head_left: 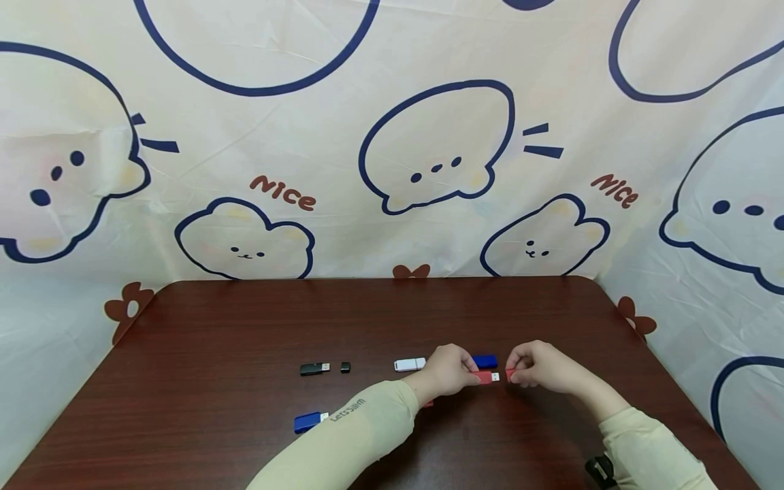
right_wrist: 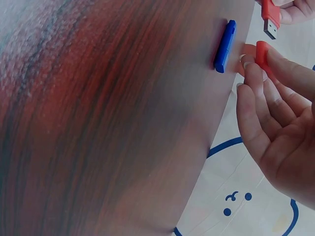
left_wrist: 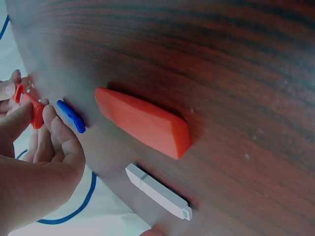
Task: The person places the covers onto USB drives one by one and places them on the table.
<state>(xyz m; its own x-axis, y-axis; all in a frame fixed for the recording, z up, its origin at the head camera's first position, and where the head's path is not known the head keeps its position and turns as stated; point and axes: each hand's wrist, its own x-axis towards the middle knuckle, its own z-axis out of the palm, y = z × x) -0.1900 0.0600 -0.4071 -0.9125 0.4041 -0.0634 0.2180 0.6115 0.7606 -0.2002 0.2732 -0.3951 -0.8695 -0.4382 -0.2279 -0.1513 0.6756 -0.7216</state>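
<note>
One pale sleeve (head_left: pixel 343 439) read "LetsSlim" while the left hand (head_left: pixel 450 369) pinched a red USB stick (head_left: pixel 485 377), the right hand (head_left: pixel 542 365) a red cap (right_wrist: pixel 262 54), before a "Nice" backdrop (head_left: pixel 343 146).

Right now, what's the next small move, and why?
Probably bring the right hand leftward to slide the red cap onto the red USB stick: the left hand holds the stick with its metal plug bare, the right hand pinches the cap, and a gap separates plug and cap, roughly in line in the head view.
</note>
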